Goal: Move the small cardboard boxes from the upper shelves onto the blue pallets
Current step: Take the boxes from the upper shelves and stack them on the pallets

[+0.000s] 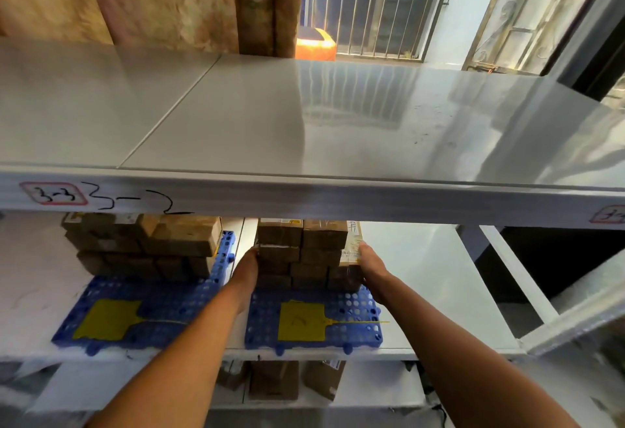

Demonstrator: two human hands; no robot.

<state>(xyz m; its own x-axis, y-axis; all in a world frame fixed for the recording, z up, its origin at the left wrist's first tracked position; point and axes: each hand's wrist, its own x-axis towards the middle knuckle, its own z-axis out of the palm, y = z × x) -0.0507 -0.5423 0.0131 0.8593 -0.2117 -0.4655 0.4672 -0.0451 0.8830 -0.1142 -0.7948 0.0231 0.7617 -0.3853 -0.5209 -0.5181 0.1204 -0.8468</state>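
— Hands? Left hand [249, 260] and right hand [367, 258] pressed flat against the box stack [306, 253] between them, on the blue pallet [313, 326] below.
— Remaining? The top shelf [304, 116] above looked cleared.

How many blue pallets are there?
2. The left pallet lies under the left box stack; the right pallet lies under the stack between both hands. More may be hidden.

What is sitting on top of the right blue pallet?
A stack of small cardboard boxes fills the back of the right blue pallet, with a yellow tag lying in front. The shelf edge hides the stack's top; both hands press its sides.
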